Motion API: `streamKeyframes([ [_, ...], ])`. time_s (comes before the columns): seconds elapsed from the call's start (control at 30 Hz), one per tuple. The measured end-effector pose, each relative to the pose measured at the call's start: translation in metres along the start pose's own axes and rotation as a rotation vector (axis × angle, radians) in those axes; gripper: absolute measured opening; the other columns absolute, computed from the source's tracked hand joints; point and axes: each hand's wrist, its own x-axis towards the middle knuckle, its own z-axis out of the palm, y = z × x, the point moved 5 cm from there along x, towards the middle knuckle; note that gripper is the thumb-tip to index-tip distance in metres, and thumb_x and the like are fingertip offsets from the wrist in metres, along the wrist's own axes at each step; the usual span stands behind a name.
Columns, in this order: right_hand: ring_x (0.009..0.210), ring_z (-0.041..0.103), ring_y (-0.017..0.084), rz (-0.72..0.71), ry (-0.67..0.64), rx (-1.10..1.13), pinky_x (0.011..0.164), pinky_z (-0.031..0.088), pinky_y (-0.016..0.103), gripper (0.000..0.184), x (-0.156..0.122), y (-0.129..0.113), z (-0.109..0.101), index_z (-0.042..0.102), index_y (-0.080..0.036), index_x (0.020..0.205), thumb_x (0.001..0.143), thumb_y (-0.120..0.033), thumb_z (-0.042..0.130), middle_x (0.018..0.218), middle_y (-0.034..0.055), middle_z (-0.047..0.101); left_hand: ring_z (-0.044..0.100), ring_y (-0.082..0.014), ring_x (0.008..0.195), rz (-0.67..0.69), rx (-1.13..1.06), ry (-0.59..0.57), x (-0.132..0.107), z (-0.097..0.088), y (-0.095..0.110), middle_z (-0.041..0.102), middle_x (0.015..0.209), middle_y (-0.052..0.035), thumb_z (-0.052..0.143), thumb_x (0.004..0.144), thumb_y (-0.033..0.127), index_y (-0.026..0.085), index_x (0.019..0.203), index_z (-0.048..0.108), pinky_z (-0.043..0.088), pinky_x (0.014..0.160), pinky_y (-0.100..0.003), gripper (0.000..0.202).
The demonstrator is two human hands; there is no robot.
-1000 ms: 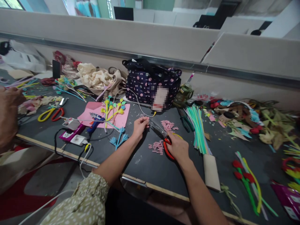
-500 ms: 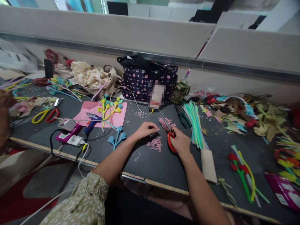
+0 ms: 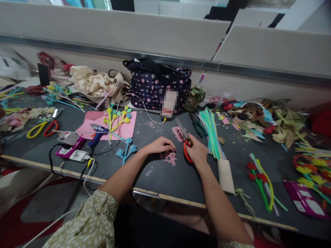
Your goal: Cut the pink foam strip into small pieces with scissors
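Observation:
My right hand (image 3: 197, 150) grips a pair of scissors (image 3: 187, 151) by the red-orange handles, with the blades pointing away from me. Under the blades lies one heap of small pink cut pieces (image 3: 178, 134). A nearer heap of pink pieces (image 3: 170, 158) is partly covered by my left hand (image 3: 162, 144). The fingers of that hand are bent down and drawn together at the heap's far edge. Whatever sits between its fingertips is too small or hidden to make out.
Behind the heaps stand a dark patterned bag (image 3: 147, 86) and a green bottle (image 3: 195, 96). To the right lie pliers (image 3: 198, 125), fuzzy craft stems (image 3: 210, 132) and a beige block (image 3: 226, 176). On the left are a glue gun (image 3: 98, 135), pink sheet (image 3: 86, 124) and yellow-red scissors (image 3: 44, 128).
My left hand has come down and toward me, from beside the scissors onto the nearer pink heap. My right hand still holds the scissors. The whole view has shifted slightly.

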Motion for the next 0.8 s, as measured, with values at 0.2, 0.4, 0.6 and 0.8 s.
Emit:
streamKeyframes([
  [0.2,0.086,0.064,0.02,0.017,0.003,0.013,0.072,0.043,0.028,0.049,0.002,0.004,0.003,0.058,-0.028,0.131,0.082,-0.035,0.056,0.096,0.0029,0.072,0.051,-0.0256,0.116,0.34,0.478,0.289,0.007,-0.005,0.014,0.064,0.122,-0.0092,0.062,0.078,0.018,0.024,0.108,0.071,0.036,0.104,-0.045,0.032],
  [0.4,0.084,0.064,0.019,0.012,0.013,0.023,0.071,0.042,0.027,0.047,0.002,0.003,0.0,0.059,-0.028,0.13,0.084,-0.035,0.055,0.093,0.0027,0.072,0.035,-0.0291,0.132,0.427,0.814,0.167,0.012,0.019,0.011,0.047,0.146,-0.008,0.054,0.086,0.023,0.026,0.138,0.051,0.03,0.109,-0.048,0.052],
  [0.6,0.086,0.065,0.02,0.013,-0.004,-0.002,0.072,0.043,0.028,0.048,0.002,0.001,0.0,0.058,-0.029,0.131,0.084,-0.036,0.054,0.099,0.0033,0.072,0.037,-0.0308,0.128,0.402,0.905,0.159,0.015,0.026,0.004,0.054,0.137,-0.0126,0.053,0.089,0.03,0.021,0.134,0.056,0.032,0.106,-0.049,0.046],
  [0.8,0.088,0.065,0.021,0.009,-0.002,0.003,0.073,0.043,0.028,0.047,0.001,0.002,0.002,0.058,-0.029,0.131,0.084,-0.038,0.054,0.102,0.0039,0.073,0.043,-0.0286,0.123,0.435,0.783,0.193,0.011,0.021,0.011,0.06,0.13,-0.012,0.055,0.089,0.033,0.021,0.129,0.059,0.033,0.105,-0.046,0.043],
])
